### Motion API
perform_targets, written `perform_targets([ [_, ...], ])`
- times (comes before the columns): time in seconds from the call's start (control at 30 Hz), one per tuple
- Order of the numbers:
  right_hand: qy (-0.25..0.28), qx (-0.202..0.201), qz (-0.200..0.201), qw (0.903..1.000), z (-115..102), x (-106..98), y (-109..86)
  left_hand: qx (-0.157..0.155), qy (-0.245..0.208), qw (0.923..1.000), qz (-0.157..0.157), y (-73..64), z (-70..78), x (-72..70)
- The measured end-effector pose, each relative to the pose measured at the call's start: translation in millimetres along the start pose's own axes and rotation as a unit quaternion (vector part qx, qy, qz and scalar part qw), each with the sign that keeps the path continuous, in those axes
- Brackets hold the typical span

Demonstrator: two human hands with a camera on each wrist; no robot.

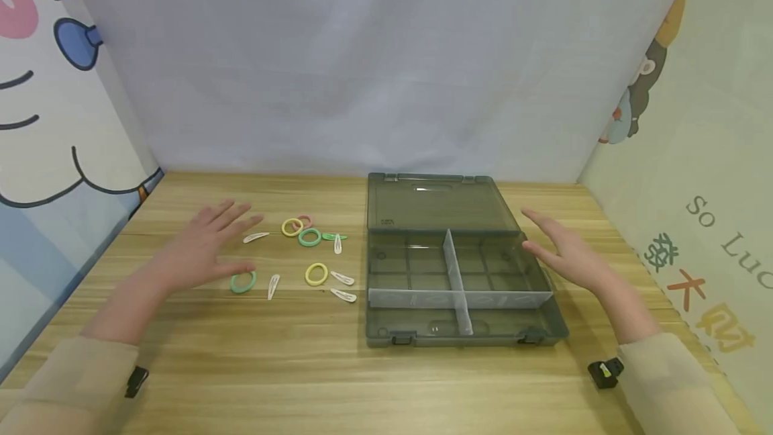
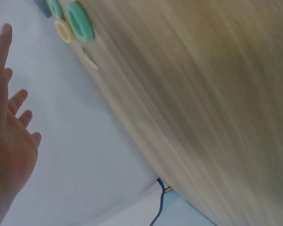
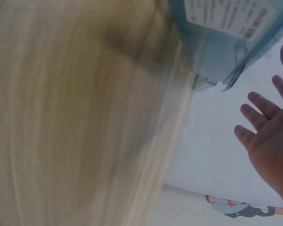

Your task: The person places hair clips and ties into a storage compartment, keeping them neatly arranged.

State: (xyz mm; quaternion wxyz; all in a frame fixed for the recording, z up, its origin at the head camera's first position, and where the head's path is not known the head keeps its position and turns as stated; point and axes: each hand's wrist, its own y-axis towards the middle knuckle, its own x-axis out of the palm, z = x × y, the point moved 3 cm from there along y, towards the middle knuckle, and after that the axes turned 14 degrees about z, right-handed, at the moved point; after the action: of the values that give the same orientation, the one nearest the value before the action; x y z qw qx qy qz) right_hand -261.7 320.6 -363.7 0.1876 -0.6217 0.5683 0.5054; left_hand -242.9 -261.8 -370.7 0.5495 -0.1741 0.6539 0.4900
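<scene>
My left hand (image 1: 202, 250) is held over the left of the table with its fingers spread, holding nothing. Its thumb overlaps a green hair tie (image 1: 243, 291) in the head view; a white snap hair clip (image 1: 256, 237) lies near its fingertips. My right hand (image 1: 570, 257), also spread and holding nothing, is beside the right wall of a grey see-through organizer box (image 1: 386, 341). The lid (image 1: 441, 203) lies back, and pale dividers (image 1: 455, 267) split the inside. Between the left hand and the box are yellow hair ties (image 1: 317, 284), another green hair tie (image 1: 310, 245) and a pink one (image 1: 310, 219).
Several more white hair clips (image 1: 343, 295) and a green hair clip (image 1: 329, 236) lie left of the box. A pale cloth (image 1: 362, 86) hangs behind the wooden table (image 1: 290, 381). Printed panels (image 1: 694, 220) stand at both sides. The box bears a printed label (image 3: 226, 16).
</scene>
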Motion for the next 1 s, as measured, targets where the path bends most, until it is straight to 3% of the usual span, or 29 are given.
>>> perform_targets([
  [0.17,0.021,-0.010,-0.014,0.9996,8,8,2.6,0.042,-0.019,0.9989,0.011,-0.3,-1.4,5.1],
  [0.37,0.074,-0.007,-0.039,0.9965,18,17,4.8,0.048,-0.070,0.9962,-0.019,-2.0,-5.4,15.6],
  [0.77,0.130,0.042,-0.060,0.9889,29,25,6.3,0.016,-0.160,0.9851,-0.062,-4.8,-11.2,34.9],
  [1.0,0.174,0.089,-0.085,0.9770,39,29,3.2,-0.043,-0.213,0.9687,-0.119,-2.0,-12.2,42.5],
])
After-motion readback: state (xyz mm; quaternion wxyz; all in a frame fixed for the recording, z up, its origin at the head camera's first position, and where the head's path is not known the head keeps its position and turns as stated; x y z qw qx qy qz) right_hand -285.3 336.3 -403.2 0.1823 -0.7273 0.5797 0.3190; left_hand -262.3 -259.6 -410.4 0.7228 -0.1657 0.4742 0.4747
